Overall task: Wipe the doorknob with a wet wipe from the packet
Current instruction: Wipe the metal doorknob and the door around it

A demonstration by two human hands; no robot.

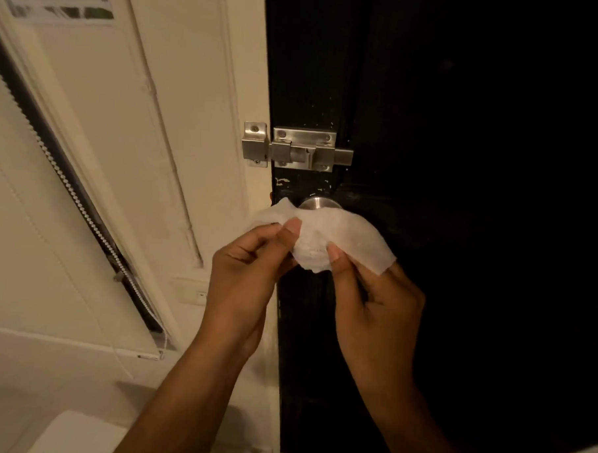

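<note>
Holding a thin, damp white wet wipe [328, 236] spread between them, the left hand [245, 275] and right hand [373, 298] each pinch an edge just in front of a round brushed-steel doorknob [317, 204] on a black painted door [463, 199]. Only the knob's top shows above the wipe; whether the cloth touches it cannot be told. The wipe looks bunched in the middle, so it may slide over the smooth metal without cleaning evenly, or slip from the light fingertip pinches. A silver sliding bolt latch [301, 150] sits just above the knob and could snag the cloth. A cream door frame [242, 87] stands close on the left, crowding that hand. No packet is visible.
</note>
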